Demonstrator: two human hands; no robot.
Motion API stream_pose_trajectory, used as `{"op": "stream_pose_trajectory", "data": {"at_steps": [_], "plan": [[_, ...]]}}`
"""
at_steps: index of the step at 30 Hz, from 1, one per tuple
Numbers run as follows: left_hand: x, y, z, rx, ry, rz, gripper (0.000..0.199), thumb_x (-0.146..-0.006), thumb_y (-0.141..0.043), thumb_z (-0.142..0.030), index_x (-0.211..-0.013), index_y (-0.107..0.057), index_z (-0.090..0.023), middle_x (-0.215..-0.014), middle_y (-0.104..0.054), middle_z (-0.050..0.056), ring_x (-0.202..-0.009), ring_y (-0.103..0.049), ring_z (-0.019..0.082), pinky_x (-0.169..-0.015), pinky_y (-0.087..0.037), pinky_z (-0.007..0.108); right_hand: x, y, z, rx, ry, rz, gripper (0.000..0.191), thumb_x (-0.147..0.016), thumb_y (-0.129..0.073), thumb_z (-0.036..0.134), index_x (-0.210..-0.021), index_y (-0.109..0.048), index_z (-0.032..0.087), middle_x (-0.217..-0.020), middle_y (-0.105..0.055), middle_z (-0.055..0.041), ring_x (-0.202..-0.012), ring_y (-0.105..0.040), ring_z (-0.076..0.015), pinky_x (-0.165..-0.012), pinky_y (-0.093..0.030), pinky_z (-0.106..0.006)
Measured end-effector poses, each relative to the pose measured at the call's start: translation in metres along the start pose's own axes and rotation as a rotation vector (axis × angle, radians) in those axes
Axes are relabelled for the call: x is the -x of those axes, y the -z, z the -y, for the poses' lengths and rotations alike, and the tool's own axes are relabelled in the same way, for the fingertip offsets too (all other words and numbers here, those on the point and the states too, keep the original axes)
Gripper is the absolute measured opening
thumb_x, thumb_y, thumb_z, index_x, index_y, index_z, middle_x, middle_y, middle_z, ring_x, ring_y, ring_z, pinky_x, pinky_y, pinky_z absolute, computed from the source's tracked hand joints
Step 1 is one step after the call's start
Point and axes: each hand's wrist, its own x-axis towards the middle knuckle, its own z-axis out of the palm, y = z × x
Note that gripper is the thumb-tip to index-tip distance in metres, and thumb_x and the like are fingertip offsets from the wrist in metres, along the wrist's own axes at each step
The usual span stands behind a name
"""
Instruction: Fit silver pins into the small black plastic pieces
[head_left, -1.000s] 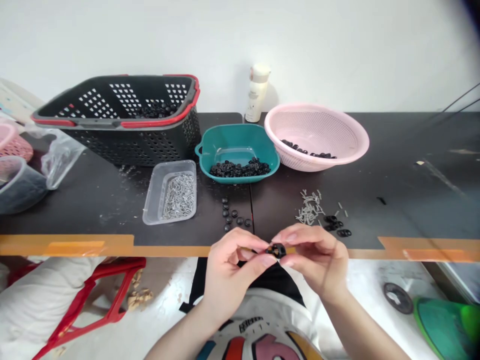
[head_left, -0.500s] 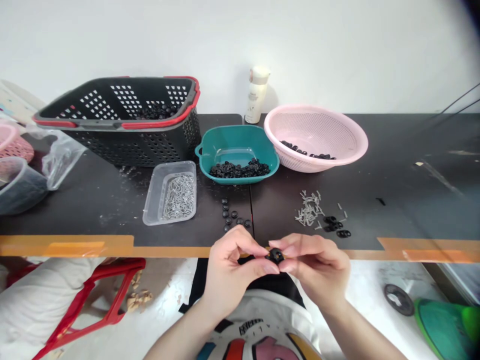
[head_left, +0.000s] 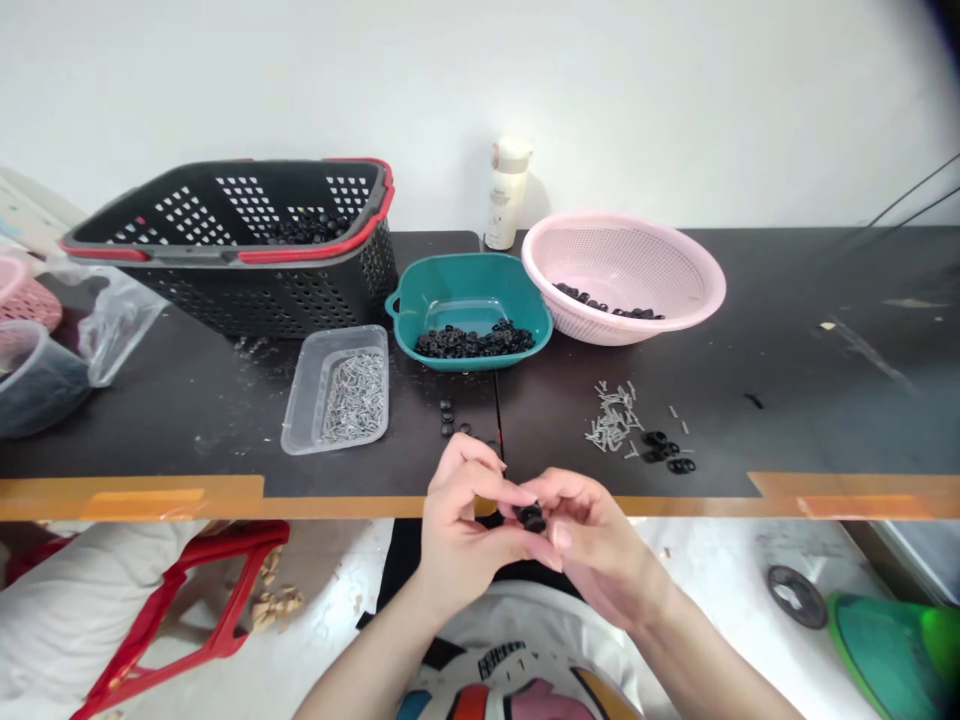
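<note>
A small black part is pinched between the fingertips of my left hand and my right hand, just in front of the table's taped edge. Both hands touch it, and their fingers partly cover it. Beyond my left hand lie several small round black pieces. To the right of my hands are a loose pile of silver pins and several black ring-shaped pieces. More pins fill a clear plastic tray. A teal basin holds many small black pieces.
At the back left stands a black basket with red handles. A pink colander holds black pieces, beside a white bottle. At lower left are a red stool and a person's light-clothed leg.
Both hands have shifted slightly left with the black part. The right hand's fingers have drawn in closer to the left hand, and the part has turned. The whole view has moved a little.
</note>
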Motion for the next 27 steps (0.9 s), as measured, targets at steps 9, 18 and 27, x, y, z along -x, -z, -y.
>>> {"op": "stream_pose_trajectory", "data": {"at_steps": [9, 18, 27], "plan": [[-0.009, 0.017, -0.006, -0.305, -0.173, 0.169, 0.028, -0.07, -0.081, -0.033, -0.095, -0.073, -0.024, -0.088, -0.063, 0.003, -0.075, -0.062, 0.015, -0.061, -0.054, 0.025, 0.006, 0.004, 0.0, 0.095, 0.093, 0.014, 0.026, -0.079, -0.077, 0.033, -0.099, -0.064, 0.023, -0.078, -0.073, -0.0015, -0.069, -0.067, -0.0136, -0.07, -0.055, -0.026], [-0.011, 0.024, -0.018, -0.473, -0.342, 0.244, 0.017, -0.08, -0.073, -0.023, -0.097, -0.072, -0.021, -0.083, -0.073, 0.002, -0.074, -0.066, 0.015, -0.075, -0.054, 0.031, 0.014, -0.002, 0.017, 0.68, 0.531, -0.066, 0.021, -0.081, -0.07, 0.011, -0.094, -0.071, 0.027, -0.093, -0.071, -0.0037, -0.087, -0.067, -0.0195, -0.078, -0.056, -0.032], [-0.006, 0.025, -0.025, -0.561, -0.388, 0.189, 0.015, -0.078, -0.075, -0.023, -0.093, -0.07, -0.021, -0.078, -0.072, 0.0, -0.064, -0.066, 0.013, -0.073, -0.056, 0.034, 0.022, -0.008, 0.023, 0.854, 0.6, -0.162, 0.022, -0.077, -0.075, 0.012, -0.092, -0.077, 0.028, -0.082, -0.071, -0.0042, -0.07, -0.067, -0.0189, -0.058, -0.056, -0.027]]}}
